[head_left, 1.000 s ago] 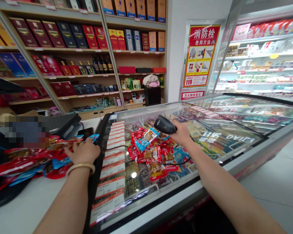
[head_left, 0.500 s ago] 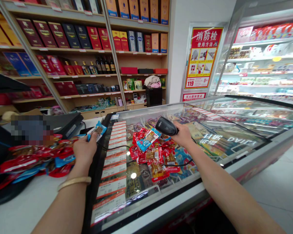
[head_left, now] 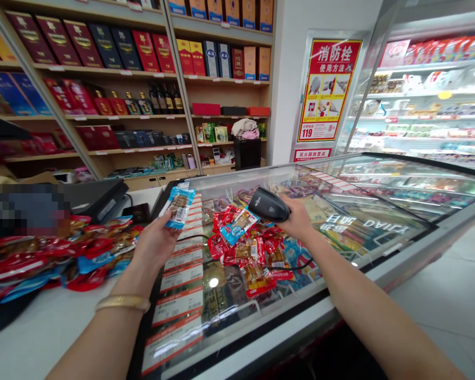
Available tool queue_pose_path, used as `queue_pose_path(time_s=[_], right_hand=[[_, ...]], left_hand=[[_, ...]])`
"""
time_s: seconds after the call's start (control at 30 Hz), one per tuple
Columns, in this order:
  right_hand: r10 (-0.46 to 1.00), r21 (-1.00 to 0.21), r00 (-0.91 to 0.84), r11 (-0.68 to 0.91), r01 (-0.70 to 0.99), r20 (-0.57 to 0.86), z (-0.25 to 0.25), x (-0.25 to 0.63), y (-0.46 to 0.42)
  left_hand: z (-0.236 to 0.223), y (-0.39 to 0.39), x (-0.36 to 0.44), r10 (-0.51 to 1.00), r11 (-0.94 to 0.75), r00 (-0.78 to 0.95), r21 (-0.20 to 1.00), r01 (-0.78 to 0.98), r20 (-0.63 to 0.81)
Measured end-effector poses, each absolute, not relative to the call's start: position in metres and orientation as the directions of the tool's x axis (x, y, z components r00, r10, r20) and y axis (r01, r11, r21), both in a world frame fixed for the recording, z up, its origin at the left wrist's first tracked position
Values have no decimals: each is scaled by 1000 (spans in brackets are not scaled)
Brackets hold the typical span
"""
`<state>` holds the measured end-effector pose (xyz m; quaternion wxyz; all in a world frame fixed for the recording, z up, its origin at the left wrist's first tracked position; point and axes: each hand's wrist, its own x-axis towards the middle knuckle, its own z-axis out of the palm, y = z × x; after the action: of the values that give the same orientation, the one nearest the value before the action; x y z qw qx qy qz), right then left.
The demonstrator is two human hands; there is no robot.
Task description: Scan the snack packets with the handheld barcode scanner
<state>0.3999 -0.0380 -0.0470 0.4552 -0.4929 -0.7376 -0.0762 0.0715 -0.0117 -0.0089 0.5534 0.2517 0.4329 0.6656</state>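
Observation:
Between the fingers of my left hand (head_left: 158,240) is a small blue snack packet (head_left: 180,207), its clear window and barcode facing up. My right hand (head_left: 296,217) grips a black barcode scanner (head_left: 267,205), whose head points left toward the packet. Below the scanner, a pile of red snack packets (head_left: 245,250) lies on the glass freezer lid (head_left: 237,311), with a blue packet (head_left: 237,226) on top. Left of my left hand, a larger heap of red and blue packets (head_left: 98,240) rests on the white counter (head_left: 75,311).
Price labels (head_left: 178,301) line the freezer's left side under the glass. The scanner's cable (head_left: 288,268) trails across the lid. A dark phone-like object (head_left: 136,212) lies on the counter. Shelves of boxed bottles (head_left: 114,50) stand behind, and a lit fridge (head_left: 431,105) is at the right.
My left hand has moved right and turned the blue packet so its barcode side shows, now over the freezer's left edge. The scanner stays nearly still in my right hand. The view has shifted slightly.

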Motion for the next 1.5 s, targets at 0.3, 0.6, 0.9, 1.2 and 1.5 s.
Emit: queue_pose_path(time_s=[0.3, 0.6, 0.9, 1.2, 1.5], right_hand=[[627, -212, -338, 637, 741, 702, -53, 376, -47], [637, -198, -359, 634, 748, 682, -55, 367, -45], [662, -221, -340, 613, 759, 668, -56, 369, -43], [654, -309, -81, 459, 833, 752, -55, 396, -33], [627, -381, 46, 411, 828, 778, -60, 412, -23]], left_hand=[[-17, -20, 98, 973, 17, -195, 885, -466, -122], [-25, -25, 111, 982, -18, -181, 929, -370, -53], [-38, -16, 103, 990, -88, -131, 969, -229, 59], [-62, -13, 112, 809, -588, 365, 632, 504, 461], [-40, -8, 76, 762, -485, 240, 286, 826, 601]])
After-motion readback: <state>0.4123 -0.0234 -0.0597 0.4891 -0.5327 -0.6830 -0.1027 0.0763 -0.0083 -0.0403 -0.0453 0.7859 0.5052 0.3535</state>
